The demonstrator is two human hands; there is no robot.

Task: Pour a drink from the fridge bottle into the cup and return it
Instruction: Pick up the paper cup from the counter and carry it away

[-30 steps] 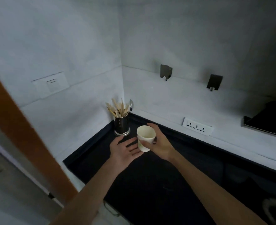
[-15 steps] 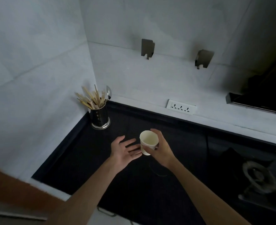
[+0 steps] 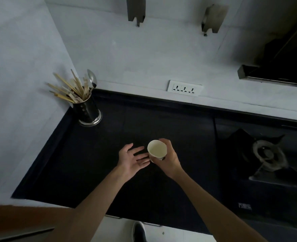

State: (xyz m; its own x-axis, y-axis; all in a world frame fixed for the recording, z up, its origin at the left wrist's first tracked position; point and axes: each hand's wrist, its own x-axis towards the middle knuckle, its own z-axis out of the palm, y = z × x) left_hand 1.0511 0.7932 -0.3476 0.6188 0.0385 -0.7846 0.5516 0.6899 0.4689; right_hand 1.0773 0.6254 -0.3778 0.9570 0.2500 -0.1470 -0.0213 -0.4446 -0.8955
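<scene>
progress: early, cup looks empty, no bottle in view | right hand [image 3: 168,158] grasps cup [image 3: 157,149] above the dark counter [image 3: 91,163] | left hand [image 3: 131,158] released, fingers spread beside cup | left: fetch bottle, pour, return

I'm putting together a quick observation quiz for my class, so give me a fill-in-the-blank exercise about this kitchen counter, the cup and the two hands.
The right hand grips the cup, while the left hand beside it holds ____.
The utensil holder stands in the countertop's back ____ corner.
The gas burner lies to the cup's ____.
Missing words: nothing; left; right.
</scene>
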